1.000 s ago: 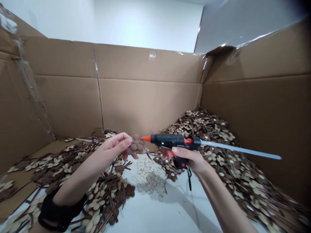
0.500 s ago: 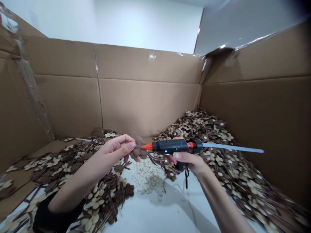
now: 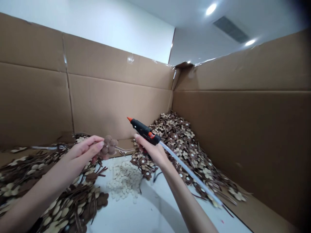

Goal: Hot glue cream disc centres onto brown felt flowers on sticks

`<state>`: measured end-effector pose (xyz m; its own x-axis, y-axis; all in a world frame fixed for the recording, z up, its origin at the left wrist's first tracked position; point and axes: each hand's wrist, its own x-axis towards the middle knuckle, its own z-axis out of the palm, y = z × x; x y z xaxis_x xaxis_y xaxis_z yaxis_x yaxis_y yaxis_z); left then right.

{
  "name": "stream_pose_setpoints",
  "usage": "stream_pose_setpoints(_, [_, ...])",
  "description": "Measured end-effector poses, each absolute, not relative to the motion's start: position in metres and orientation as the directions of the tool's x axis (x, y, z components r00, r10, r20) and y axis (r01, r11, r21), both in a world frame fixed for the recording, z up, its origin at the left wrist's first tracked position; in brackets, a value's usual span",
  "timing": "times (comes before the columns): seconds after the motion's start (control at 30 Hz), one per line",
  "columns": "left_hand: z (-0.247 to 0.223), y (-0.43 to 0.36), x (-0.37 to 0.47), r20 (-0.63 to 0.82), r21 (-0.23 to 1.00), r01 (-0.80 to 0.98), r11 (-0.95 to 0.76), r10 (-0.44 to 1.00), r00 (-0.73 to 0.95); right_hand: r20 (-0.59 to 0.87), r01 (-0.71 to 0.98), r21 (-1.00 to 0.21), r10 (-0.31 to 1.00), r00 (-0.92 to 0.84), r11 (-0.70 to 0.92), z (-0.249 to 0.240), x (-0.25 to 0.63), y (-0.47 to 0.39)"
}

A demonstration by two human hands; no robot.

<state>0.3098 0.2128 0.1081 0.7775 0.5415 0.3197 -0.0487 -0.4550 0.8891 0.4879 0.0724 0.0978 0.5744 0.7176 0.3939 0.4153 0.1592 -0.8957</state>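
Observation:
Between the fingertips of my left hand (image 3: 88, 150) is a brown flower-shaped piece (image 3: 110, 145), with a thin strip trailing to its right. My right hand (image 3: 153, 150) grips a black glue gun (image 3: 143, 129) with an orange nozzle. That nozzle points up and to the left, apart from the flower. Out of the gun's back end runs a long, pale glue stick (image 3: 189, 171). Below and between both hands lies a heap of small cream-coloured pieces (image 3: 126, 179) on a white surface (image 3: 128, 213).
Tall cardboard walls (image 3: 116, 100) stand behind and to the right. A large pile of brown and cream flowers with strips (image 3: 177, 132) fills the back corner. More flowers (image 3: 63, 200) are heaped at the left, under my left forearm. A dark cord (image 3: 156, 176) hangs below the gun.
The glue gun's nozzle has come away from the flower's middle and swung upward. The flower stays in my left hand. The view has turned to the right.

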Motion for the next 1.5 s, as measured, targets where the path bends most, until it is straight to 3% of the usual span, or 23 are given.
stream_pose_setpoints(0.1, [0.096,0.215,0.315,0.305,0.864,-0.039,-0.502,0.461,0.833,0.334,0.246,-0.938,0.836,0.435,0.246,0.088,0.474,0.087])
stream_pose_setpoints(0.2, [0.088,0.217,0.318,0.285,0.850,-0.013,-0.527,0.439,0.852,0.235,0.138,-0.970,0.911,0.339,0.199,0.080,0.467,0.093])
stream_pose_setpoints(0.33, [0.088,0.216,0.320,0.255,0.846,0.031,-0.532,0.455,0.853,0.128,0.065,-0.992,0.913,0.388,0.112,0.078,0.469,0.094])
stream_pose_setpoints(0.53, [0.072,0.219,0.335,0.266,0.891,-0.029,-0.452,0.471,0.841,0.150,0.020,-0.987,0.858,0.491,0.162,0.081,0.476,0.092])
stream_pose_setpoints(0.6, [0.050,0.228,0.345,0.248,0.811,0.072,-0.581,0.451,0.857,0.193,-0.017,-0.969,0.801,0.567,0.245,0.084,0.479,0.091])
stream_pose_setpoints(0.7, [0.010,0.242,0.358,0.172,0.487,0.264,-0.832,0.388,0.906,0.191,-0.064,-0.952,0.743,0.642,0.300,0.089,0.485,0.089])
stream_pose_setpoints(0.77, [-0.013,0.248,0.365,0.123,0.388,0.308,-0.868,0.380,0.917,0.166,-0.102,-0.945,0.727,0.666,0.309,0.092,0.488,0.088])
stream_pose_setpoints(0.93, [-0.039,0.246,0.372,0.095,0.347,0.322,-0.881,0.375,0.922,0.180,-0.147,-0.915,0.707,0.684,0.375,0.096,0.489,0.087])
stream_pose_setpoints(1.3, [-0.035,0.237,0.374,0.144,0.226,0.341,-0.913,0.377,0.915,0.220,-0.064,-0.932,0.699,0.681,0.356,0.094,0.479,0.089])
stream_pose_setpoints(1.5, [-0.028,0.238,0.372,0.156,0.234,0.331,-0.914,0.371,0.916,0.270,-0.039,-0.922,0.710,0.650,0.386,0.094,0.476,0.091])
